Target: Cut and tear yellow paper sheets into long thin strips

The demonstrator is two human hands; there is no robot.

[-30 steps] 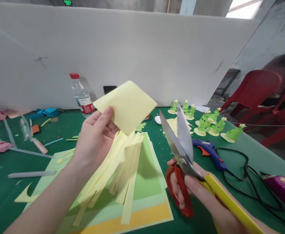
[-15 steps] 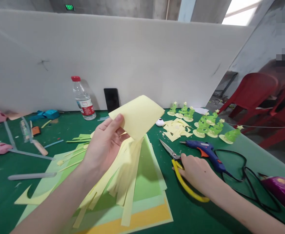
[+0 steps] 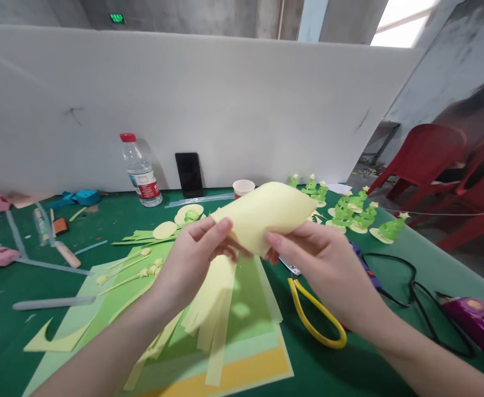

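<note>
A pale yellow sheet of paper [image 3: 267, 212] is held up over the table between both hands, its surface bowed. My left hand [image 3: 196, 248] pinches its left corner, thumb on the near face. On the lower right edge, my right hand [image 3: 320, 259] grips it the same way, fingers partly hidden behind. Below lie long yellow paper strips [image 3: 217, 331] on a stack of green, mint and orange paper [image 3: 262, 358]. Yellow-handled scissors [image 3: 316, 314] rest on the table under my right hand, their blades mostly covered by it.
Small green paper trees [image 3: 345, 212] stand at the back right. A blue glue gun [image 3: 368, 267] with a black cable and a purple tool [image 3: 473, 325] lie right. Along the white board stand a water bottle [image 3: 143, 176], a phone [image 3: 189, 175] and a paper cup [image 3: 243, 187].
My right hand has left the scissors and taken hold of the paper sheet. The sheet has moved right and now curves. The scissors stay on the table.
</note>
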